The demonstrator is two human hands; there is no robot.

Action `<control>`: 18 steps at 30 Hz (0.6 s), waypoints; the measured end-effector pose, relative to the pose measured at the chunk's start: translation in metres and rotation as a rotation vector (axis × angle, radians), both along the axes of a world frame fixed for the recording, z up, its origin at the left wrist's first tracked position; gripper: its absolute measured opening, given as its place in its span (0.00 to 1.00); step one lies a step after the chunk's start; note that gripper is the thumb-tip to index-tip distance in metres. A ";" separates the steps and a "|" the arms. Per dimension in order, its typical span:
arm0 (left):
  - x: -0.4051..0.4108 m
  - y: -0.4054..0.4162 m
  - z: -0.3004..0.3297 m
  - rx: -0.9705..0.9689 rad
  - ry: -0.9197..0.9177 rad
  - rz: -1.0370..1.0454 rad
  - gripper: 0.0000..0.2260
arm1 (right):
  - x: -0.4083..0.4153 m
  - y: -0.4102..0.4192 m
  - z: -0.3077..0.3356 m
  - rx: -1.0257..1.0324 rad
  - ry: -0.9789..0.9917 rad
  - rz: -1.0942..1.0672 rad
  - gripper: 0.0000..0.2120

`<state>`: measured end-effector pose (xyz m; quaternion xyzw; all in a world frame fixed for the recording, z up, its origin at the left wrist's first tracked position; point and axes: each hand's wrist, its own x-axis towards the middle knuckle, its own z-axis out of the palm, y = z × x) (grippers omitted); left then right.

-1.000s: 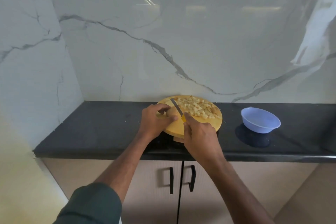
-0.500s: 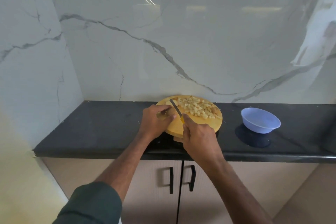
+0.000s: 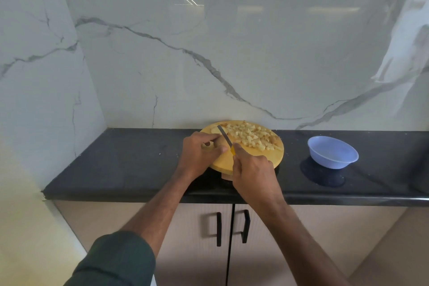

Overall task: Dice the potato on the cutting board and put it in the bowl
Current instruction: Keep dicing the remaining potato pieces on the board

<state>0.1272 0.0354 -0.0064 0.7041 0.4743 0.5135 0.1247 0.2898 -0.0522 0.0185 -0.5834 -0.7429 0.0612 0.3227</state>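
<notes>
On a black counter (image 3: 130, 160): round wooden cutting board (image 3: 226, 161), heaped potato cubes (image 3: 249, 136) at its 1 o'clock. Left hand (image 3: 197, 155) grips an uncut potato piece (image 3: 216, 140) at 10 o'clock; right hand (image 3: 251, 175) clenches a yellow-handled knife (image 3: 226, 139), blade beside it. Blue bowl (image 3: 333, 152) at 3 o'clock, well apart.

round wooden cutting board (image 3: 226, 160) flat on dark worktop (image 3: 130, 160), small stub handle at near edge. pile of pale yellow potato dice (image 3: 249, 138) spread over far right half of board. uncut potato piece (image 3: 214, 144) at board's left side, mostly hidden under left hand (image 3: 197, 155). pale blue bowl (image 3: 332, 152) upright on worktop, right of board, apart from it, interior looks bare.
</notes>
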 end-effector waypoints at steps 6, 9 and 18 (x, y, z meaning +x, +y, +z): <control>0.000 0.002 -0.002 0.027 0.002 -0.005 0.15 | -0.001 0.004 -0.002 0.022 -0.042 -0.005 0.22; 0.001 0.003 -0.002 0.031 0.006 -0.005 0.14 | -0.001 0.007 -0.004 0.033 -0.101 -0.007 0.22; 0.003 0.005 -0.005 -0.029 -0.082 -0.006 0.17 | -0.002 0.006 -0.005 -0.001 -0.211 -0.029 0.23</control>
